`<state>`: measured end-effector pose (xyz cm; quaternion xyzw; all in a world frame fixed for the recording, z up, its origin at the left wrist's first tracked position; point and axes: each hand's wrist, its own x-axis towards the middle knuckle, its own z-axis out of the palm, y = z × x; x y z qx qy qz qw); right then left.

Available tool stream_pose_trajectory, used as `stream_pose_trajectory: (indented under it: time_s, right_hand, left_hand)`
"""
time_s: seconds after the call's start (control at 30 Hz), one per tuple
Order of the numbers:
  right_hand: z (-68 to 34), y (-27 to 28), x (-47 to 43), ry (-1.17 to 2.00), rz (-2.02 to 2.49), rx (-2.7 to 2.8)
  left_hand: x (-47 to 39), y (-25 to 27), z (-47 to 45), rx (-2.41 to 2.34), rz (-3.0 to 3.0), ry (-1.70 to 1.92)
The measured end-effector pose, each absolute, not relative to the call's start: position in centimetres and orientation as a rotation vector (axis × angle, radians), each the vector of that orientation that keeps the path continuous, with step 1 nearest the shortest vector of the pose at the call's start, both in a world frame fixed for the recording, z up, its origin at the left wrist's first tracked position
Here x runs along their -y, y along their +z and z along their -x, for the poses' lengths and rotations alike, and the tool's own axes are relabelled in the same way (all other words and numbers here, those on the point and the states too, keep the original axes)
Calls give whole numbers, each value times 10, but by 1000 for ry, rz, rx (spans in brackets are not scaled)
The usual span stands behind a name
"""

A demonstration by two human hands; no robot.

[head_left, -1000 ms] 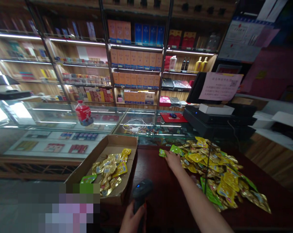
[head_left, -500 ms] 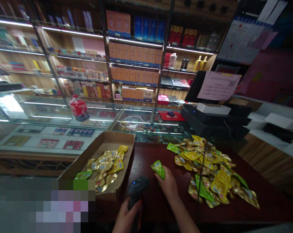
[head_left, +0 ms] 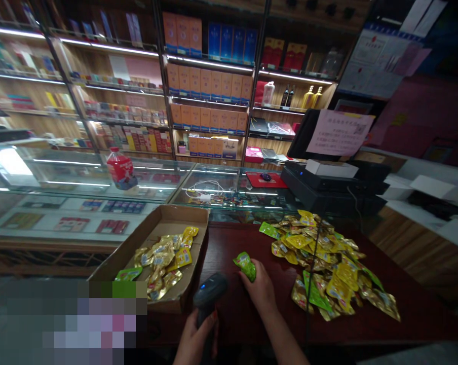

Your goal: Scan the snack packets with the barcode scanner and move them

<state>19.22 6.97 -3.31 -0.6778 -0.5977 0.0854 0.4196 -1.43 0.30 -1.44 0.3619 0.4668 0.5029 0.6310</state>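
My left hand [head_left: 198, 334] is wrapped round the handle of a dark barcode scanner [head_left: 211, 291], whose head tilts toward the right and shows a small blue light. In my right hand [head_left: 260, 286] is a green snack packet [head_left: 245, 265], pinched between thumb and fingers over the dark red table [head_left: 223, 243]. To the left, a shallow cardboard box [head_left: 181, 215] contains gold, yellow and green packets [head_left: 164, 258]. A large heap of similar packets [head_left: 328, 253] lies on the table right of my right hand.
A glass counter [head_left: 156, 177] runs behind the table, bearing a red jug [head_left: 121, 170], a white cable [head_left: 204, 196] and a mouse [head_left: 266, 177]. Back right stands a monitor [head_left: 303, 134] with a paper sheet [head_left: 339, 132]. A thin dark cord [head_left: 311, 274] hangs before the heap.
The view has shifted slightly. Both hands keep hold of the scanner and the green packet, and the scanner's head has turned a little.
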Motion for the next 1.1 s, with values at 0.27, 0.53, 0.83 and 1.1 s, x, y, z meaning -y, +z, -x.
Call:
stream_pose_trajectory:
  time_s: [0.27, 0.53, 0.83, 1.1]
  right_hand:
    - [-189, -35, -71, 256, 1704, 1443]
    - [-201, -7, -82, 629, 1653, 1014]
    - [-101, 89, -141, 1064, 1042, 1359]
    - [-221, 34, -91, 17, 1811, 1603]
  left_hand:
    - [-3, -18, 14, -1091, -848, 1143]
    - [-10, -29, 10, -1142, -844, 1061]
    - [-11, -16, 10, -1186, -859, 1036]
    - [-9, -1, 10, -1143, -876, 1028]
